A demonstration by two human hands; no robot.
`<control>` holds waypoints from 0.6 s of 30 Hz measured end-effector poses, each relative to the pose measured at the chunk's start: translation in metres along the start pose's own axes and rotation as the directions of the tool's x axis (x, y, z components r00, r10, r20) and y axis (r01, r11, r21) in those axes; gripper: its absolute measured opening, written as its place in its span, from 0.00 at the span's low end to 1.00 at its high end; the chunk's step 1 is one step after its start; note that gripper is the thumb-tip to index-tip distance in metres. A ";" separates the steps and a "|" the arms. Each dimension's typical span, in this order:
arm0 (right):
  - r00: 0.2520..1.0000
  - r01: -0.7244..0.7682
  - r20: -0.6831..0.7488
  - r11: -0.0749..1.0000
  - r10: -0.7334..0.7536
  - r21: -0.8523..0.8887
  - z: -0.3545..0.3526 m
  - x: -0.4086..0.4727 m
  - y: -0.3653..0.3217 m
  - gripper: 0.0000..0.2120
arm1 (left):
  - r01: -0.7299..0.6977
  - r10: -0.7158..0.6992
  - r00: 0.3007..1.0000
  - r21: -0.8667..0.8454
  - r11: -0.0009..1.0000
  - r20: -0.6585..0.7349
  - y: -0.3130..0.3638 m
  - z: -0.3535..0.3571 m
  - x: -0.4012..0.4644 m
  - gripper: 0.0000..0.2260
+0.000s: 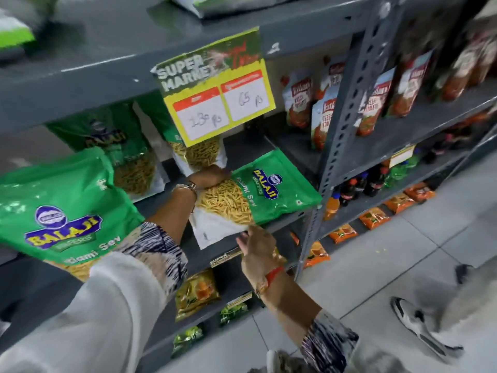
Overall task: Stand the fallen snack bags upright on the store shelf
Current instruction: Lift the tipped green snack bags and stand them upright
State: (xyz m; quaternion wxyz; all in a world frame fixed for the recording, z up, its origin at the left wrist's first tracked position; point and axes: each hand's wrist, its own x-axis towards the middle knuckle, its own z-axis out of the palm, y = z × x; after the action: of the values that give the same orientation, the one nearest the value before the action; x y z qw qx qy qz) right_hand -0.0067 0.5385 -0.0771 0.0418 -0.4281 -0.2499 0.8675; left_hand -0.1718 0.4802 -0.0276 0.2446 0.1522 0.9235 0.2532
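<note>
From the head view, a green Balaji sev bag [252, 195] lies flat on its back in the centre of the frame, on the grey metal shelf [285, 224], its top pointing toward the right and its white bottom end jutting over the shelf's front edge. My left hand [208, 176] reaches in over the bag's far edge, fingers curled onto it, though I cannot tell how firmly it grips. My right hand [256, 247] sits just below, open, with its fingertips [243, 235] touching the bag's white lower corner at the shelf lip. At the lower left of the frame another Balaji sev bag [57, 211] leans forward, tilted, close to the camera. Behind it, two more sev bags [121, 146] stand upright at the back of the shelf. A yellow price card [215, 92] hangs from the shelf above, upper centre. To the upper right, tomato ketchup pouches [320, 114] stand in the next bay
</note>
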 end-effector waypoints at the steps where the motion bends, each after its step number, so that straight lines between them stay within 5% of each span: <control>1: 1.000 0.001 -0.017 0.999 -0.002 -0.039 -0.002 0.000 -0.002 0.17 | 0.004 -0.004 1.000 -0.029 1.000 0.000 -0.001 0.002 0.003 0.22; 5: 0.994 0.104 -0.011 0.990 -0.106 -0.094 -0.011 0.004 -0.007 0.05 | -0.037 0.018 0.992 -0.154 0.987 -0.122 -0.010 0.010 0.006 0.16; 7: 0.990 0.141 0.024 0.982 -0.139 -0.128 -0.018 0.005 -0.009 0.08 | -0.021 -0.026 0.991 -0.338 0.941 -0.133 -0.018 0.012 -0.003 0.18; 12: 0.987 0.160 0.000 0.971 -0.163 -0.179 -0.036 0.002 -0.018 0.09 | 0.157 -0.106 0.988 -0.752 0.641 0.115 -0.031 0.031 -0.045 0.06; 15: 0.970 0.241 0.028 0.938 -0.242 -0.251 -0.050 0.007 -0.021 0.15 | 0.161 -0.125 0.986 -0.826 0.540 0.110 -0.046 0.039 -0.071 0.04; 18: 0.961 0.275 0.058 0.909 -0.270 -0.313 -0.057 -0.007 -0.027 0.05 | 0.090 -0.159 0.987 -0.847 0.524 0.007 -0.056 0.051 -0.110 0.03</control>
State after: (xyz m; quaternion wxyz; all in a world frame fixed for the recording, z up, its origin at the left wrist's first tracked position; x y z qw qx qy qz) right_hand 0.0376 0.5827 -0.0887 0.0912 -0.3842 -0.4438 0.8045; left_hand -0.0619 0.4093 -0.0547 0.2719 -0.0604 0.7030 0.6544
